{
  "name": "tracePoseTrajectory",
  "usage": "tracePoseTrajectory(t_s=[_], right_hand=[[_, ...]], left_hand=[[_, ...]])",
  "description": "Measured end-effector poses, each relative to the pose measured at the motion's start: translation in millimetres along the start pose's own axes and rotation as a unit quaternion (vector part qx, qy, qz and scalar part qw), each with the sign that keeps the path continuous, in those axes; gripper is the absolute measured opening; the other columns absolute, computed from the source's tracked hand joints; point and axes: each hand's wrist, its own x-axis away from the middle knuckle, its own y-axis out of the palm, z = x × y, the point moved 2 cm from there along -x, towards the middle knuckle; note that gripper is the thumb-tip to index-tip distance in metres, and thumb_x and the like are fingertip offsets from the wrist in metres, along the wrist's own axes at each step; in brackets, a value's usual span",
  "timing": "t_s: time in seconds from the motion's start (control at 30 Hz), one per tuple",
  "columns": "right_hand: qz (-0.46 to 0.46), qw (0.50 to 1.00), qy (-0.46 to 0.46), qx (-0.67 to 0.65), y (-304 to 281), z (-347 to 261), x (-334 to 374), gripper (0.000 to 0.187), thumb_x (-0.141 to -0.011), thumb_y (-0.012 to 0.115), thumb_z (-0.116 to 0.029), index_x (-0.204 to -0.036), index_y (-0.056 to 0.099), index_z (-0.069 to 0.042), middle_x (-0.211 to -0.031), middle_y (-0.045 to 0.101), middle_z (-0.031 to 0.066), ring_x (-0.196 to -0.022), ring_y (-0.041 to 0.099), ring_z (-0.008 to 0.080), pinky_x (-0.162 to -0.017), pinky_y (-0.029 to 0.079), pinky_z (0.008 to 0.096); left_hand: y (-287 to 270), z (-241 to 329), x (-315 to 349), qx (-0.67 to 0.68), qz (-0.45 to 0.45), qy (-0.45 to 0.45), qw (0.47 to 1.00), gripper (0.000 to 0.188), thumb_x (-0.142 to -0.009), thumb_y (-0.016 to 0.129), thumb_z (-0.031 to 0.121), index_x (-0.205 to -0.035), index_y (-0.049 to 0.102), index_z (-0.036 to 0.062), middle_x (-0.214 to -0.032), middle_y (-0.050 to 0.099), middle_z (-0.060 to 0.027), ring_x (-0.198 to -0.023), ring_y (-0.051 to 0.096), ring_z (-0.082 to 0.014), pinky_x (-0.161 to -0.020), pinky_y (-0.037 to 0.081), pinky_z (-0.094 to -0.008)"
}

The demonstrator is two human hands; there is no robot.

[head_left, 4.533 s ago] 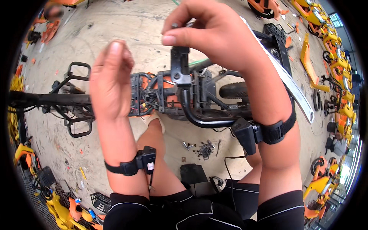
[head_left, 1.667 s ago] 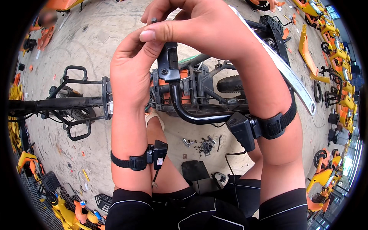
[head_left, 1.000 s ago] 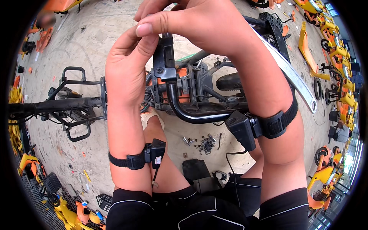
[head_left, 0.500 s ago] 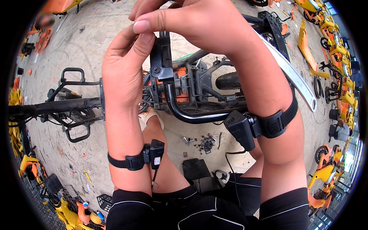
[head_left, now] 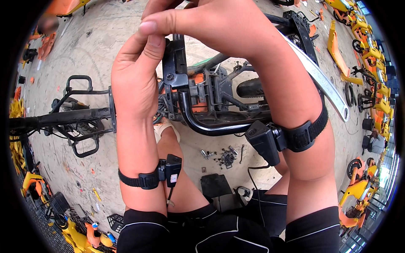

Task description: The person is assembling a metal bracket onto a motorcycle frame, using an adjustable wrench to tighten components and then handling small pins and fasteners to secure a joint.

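Note:
My left hand (head_left: 136, 80) is raised beside the black bracket (head_left: 174, 63) on a bent black frame tube (head_left: 211, 128). Its thumb and fingers are pressed together at the bracket's upper end. From the right, my right hand (head_left: 215, 27) arches over the tube, its thumb tip meeting the left fingertips. The right fingers curl out of sight near the upper edge. Whatever the two hands pinch is hidden. Behind my right forearm lies a long silver wrench (head_left: 322, 82) with a ring end, partly covered by the arm.
A stripped vehicle frame (head_left: 80, 114) with a wheel (head_left: 251, 89) spans the floor before me. Loose bolts and sockets (head_left: 227, 158) lie by my legs, near a black box (head_left: 215, 185). Yellow scooters (head_left: 371, 55) line the right side. A seated person (head_left: 375, 142) is far right.
Both hands and the bracket appear slightly further left. The fingers stay pressed together in much the same grip.

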Motion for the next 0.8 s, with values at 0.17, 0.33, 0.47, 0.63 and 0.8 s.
tracePoseTrajectory(t_s=[0.17, 0.33, 0.47, 0.63, 0.8], right_hand=[[-0.019, 0.998, -0.025, -0.055, 3.1, 6.3, -3.8, 0.015, -0.096, 0.070, -0.010, -0.105, 0.073, 0.001, -0.089, 0.073, 0.0059, -0.082, 0.064, 0.0104, -0.076, 0.053, 0.0277], [0.024, 0.998, -0.054, 0.003, 14.1, 13.7, 1.5, 0.017, -0.095, 0.071, -0.013, -0.105, 0.072, 0.001, -0.088, 0.072, 0.0065, -0.082, 0.064, 0.0118, -0.076, 0.053, 0.0284], [0.069, 0.992, -0.080, 0.070, 14.3, 5.3, 6.4, 0.024, -0.092, 0.077, -0.019, -0.104, 0.072, 0.001, -0.087, 0.072, 0.0071, -0.082, 0.065, 0.0127, -0.076, 0.053, 0.0289], [-0.023, 1.000, 0.007, 0.006, -1.7, -2.5, -0.1, 0.024, -0.089, 0.080, -0.019, -0.101, 0.072, 0.001, -0.094, 0.073, 0.0084, -0.084, 0.066, 0.0122, -0.077, 0.054, 0.0286], [-0.021, 0.995, -0.051, -0.080, 7.2, 12.4, -2.6, 0.015, -0.091, 0.076, -0.009, -0.100, 0.073, 0.003, -0.099, 0.075, 0.0089, -0.088, 0.067, 0.0123, -0.080, 0.054, 0.0281]], left_hand=[[-3.4, 5.1, -0.7, 0.052, -0.026, 0.009, 0.998, 0.036, -0.103, 0.067, 0.018, -0.132, 0.065, -0.0040, -0.119, 0.072, -0.0098, -0.111, 0.066, -0.0163, -0.100, 0.049, -0.0305], [-8.2, 3.8, -0.3, 0.042, -0.032, 0.009, 0.999, 0.033, -0.103, 0.067, 0.017, -0.128, 0.067, -0.0039, -0.118, 0.073, -0.0108, -0.111, 0.066, -0.0163, -0.102, 0.049, -0.0315], [-10.3, -6.1, -1.7, 0.003, 0.006, 0.006, 1.000, 0.033, -0.108, 0.057, 0.019, -0.131, 0.062, -0.0044, -0.127, 0.068, -0.0139, -0.116, 0.066, -0.0212, -0.099, 0.054, -0.0364], [-10.2, -6.0, -1.2, 0.027, -0.002, -0.002, 1.000, 0.030, -0.108, 0.057, 0.018, -0.129, 0.063, -0.0030, -0.124, 0.069, -0.0134, -0.116, 0.067, -0.0221, -0.099, 0.056, -0.0369], [-7.2, 5.1, 0.4, 0.017, -0.059, -0.015, 0.998, 0.032, -0.108, 0.057, 0.020, -0.130, 0.064, -0.0021, -0.122, 0.070, -0.0115, -0.113, 0.066, -0.0203, -0.097, 0.055, -0.0352]])
